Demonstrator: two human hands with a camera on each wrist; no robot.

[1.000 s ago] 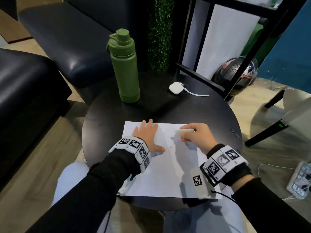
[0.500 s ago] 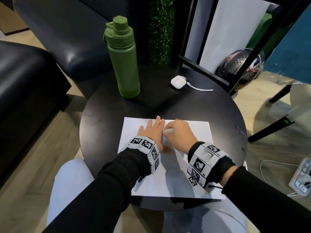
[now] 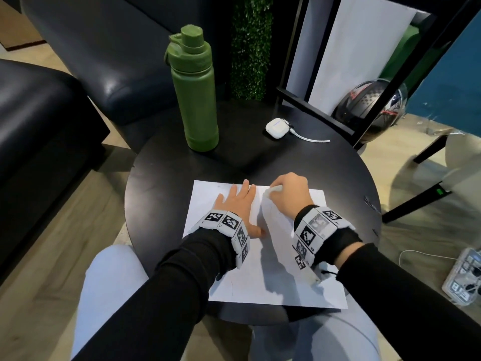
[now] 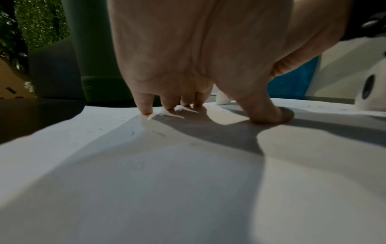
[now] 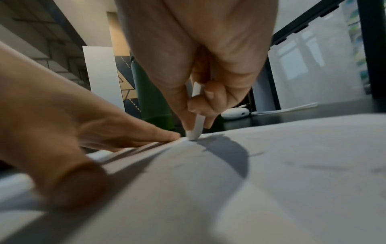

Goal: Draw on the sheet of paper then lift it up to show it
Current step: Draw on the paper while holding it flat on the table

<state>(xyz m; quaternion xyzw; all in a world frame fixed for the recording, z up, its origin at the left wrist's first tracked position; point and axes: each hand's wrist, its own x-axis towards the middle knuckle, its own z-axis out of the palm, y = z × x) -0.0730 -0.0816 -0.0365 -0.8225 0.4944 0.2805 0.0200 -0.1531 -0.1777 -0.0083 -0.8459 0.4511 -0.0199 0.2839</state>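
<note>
A white sheet of paper (image 3: 276, 261) lies on the round black table (image 3: 161, 183) in front of me. My left hand (image 3: 235, 204) rests flat on the sheet's upper left part, fingers straight, pressing it down (image 4: 188, 105). My right hand (image 3: 289, 196) is just to its right, near the sheet's far edge, and pinches a white pen (image 3: 272, 190) between thumb and fingers. In the right wrist view the pen (image 5: 197, 122) stands nearly upright with its tip on the paper (image 5: 271, 173), close to the left hand's fingertips (image 5: 167, 136). Faint marks show on the sheet.
A tall green bottle (image 3: 195, 92) stands at the table's back left. A white earbud case (image 3: 277, 127) with a cable lies at the back right. Dark sofas are on the left, a black frame and a helmet (image 3: 369, 108) on the right.
My right hand with the pen came left beside the left hand, then slid a little up toward the sheet's far edge. The left hand has stayed pressed on the paper.
</note>
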